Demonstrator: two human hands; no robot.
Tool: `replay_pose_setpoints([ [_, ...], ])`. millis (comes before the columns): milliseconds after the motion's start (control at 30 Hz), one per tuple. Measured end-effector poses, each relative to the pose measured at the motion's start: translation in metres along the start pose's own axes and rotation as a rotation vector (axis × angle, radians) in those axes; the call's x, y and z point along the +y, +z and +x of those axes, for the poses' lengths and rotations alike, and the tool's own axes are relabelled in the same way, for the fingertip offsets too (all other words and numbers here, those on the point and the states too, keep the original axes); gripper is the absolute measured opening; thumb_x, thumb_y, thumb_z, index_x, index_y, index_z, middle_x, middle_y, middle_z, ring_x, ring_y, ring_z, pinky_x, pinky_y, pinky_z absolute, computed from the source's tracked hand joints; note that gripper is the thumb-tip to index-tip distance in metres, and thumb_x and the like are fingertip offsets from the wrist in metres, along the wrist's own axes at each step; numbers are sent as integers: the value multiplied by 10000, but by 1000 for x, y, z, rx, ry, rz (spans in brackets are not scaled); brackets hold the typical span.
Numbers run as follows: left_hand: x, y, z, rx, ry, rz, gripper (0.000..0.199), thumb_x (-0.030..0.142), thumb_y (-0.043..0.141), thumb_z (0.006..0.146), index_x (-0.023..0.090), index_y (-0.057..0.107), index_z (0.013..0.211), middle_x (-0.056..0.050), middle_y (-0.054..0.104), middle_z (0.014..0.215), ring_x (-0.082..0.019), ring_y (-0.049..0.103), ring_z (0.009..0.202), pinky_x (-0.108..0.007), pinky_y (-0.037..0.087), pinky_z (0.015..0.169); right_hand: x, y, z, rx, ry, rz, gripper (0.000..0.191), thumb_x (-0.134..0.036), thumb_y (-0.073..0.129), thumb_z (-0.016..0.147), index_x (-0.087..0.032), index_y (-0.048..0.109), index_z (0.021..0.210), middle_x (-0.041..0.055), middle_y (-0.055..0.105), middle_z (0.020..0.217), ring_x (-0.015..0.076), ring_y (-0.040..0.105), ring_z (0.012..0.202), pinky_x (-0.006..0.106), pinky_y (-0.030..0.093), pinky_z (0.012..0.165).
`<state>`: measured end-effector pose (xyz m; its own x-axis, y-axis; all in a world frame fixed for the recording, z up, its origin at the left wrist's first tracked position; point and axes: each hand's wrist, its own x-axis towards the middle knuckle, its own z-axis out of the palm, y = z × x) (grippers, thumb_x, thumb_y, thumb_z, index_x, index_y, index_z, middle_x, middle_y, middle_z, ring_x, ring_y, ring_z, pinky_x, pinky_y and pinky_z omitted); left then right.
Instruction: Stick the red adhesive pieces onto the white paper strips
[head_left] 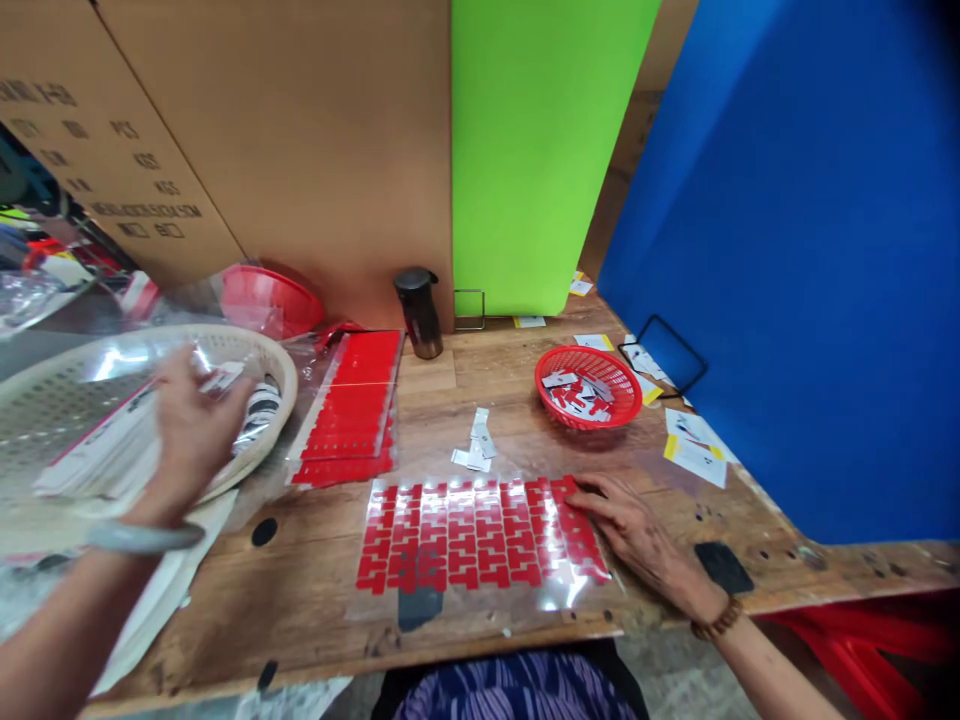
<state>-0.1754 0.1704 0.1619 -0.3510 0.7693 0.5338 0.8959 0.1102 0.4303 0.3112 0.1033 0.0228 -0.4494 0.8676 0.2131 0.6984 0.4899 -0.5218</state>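
Note:
A clear sheet with rows of red T-shaped stickers (461, 535) lies flat on the table in front of me. My right hand (637, 535) rests at its right edge, fingers stretched out and touching it. My left hand (191, 420) is over a cream perforated basket (281, 365); motion blurs its fingers, and I cannot tell whether they hold anything. Long white printed strips (112, 450) and some black-and-white pieces (262, 405) lie in this basket. Beyond the sheet is a small pile of white labels (478, 445).
Red sheets (356, 395) are stacked left of centre. A dark bottle (420, 315) stands by the cardboard (300, 130). At the right, a red basket (589, 420) contains red and white pieces. Green (540, 150) and blue (810, 300) panels rise behind; printed cards (694, 450) lie near the blue one.

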Motion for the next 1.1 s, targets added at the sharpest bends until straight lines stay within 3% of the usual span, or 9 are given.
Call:
replay_pose_setpoints([
  [133,42,37,-120,-470,280,-113,504,416,478,854,236,392,1317,-109,428,1403,-265,413,1279,-445,367,1031,3,-2,-4,58,70,-33,376,-107,350,892,-223,596,1152,94,571,1198,204,525,1128,423,428,973],
  [200,56,52,-168,-598,347,-114,528,396,435,882,228,336,1372,-123,384,1438,-255,356,1322,-449,350,1042,-1,-3,-7,97,88,-23,340,-129,357,902,-212,595,1129,92,596,1161,205,537,1105,423,429,972],
  [300,63,71,-211,-623,412,-27,550,422,470,862,203,391,1360,-142,402,1428,-308,302,1343,-525,318,1035,-10,-5,-15,129,118,-15,288,-170,379,914,-197,596,1101,97,623,1127,210,555,1073,414,446,952],
  [467,56,82,-235,-557,536,97,600,464,502,834,191,416,1361,-135,388,1440,-342,272,1350,-522,296,1037,-24,4,-33,110,107,-61,289,-252,476,898,-196,575,1164,107,592,1210,238,509,1159,450,409,993],
  [667,38,70,-250,-503,522,158,615,432,479,853,225,328,1412,-107,395,1441,-315,291,1347,-501,293,1040,-39,25,-43,119,12,-113,327,-259,505,887,-216,560,1206,121,571,1250,270,454,1227,507,369,1002],
  [800,33,65,-247,-514,548,148,601,420,479,852,225,342,1404,-105,385,1447,-310,302,1342,-492,316,1031,-42,26,-37,174,-25,-102,267,-242,498,886,-223,585,1138,114,606,1168,268,505,1162,518,376,972],
  [967,27,66,-243,-527,529,127,576,414,496,845,219,392,1377,-111,384,1447,-307,307,1340,-491,318,1032,-46,14,-1,175,-81,39,219,-205,462,896,-216,574,1084,85,634,1066,220,565,1051,437,414,942],
  [1100,17,68,-244,-517,518,120,567,428,504,837,211,432,1355,-120,438,1410,-318,334,1325,-502,315,1031,-57,16,60,99,51,122,192,-210,468,885,-172,600,1019,75,649,953,181,600,880,312,458,803],
])
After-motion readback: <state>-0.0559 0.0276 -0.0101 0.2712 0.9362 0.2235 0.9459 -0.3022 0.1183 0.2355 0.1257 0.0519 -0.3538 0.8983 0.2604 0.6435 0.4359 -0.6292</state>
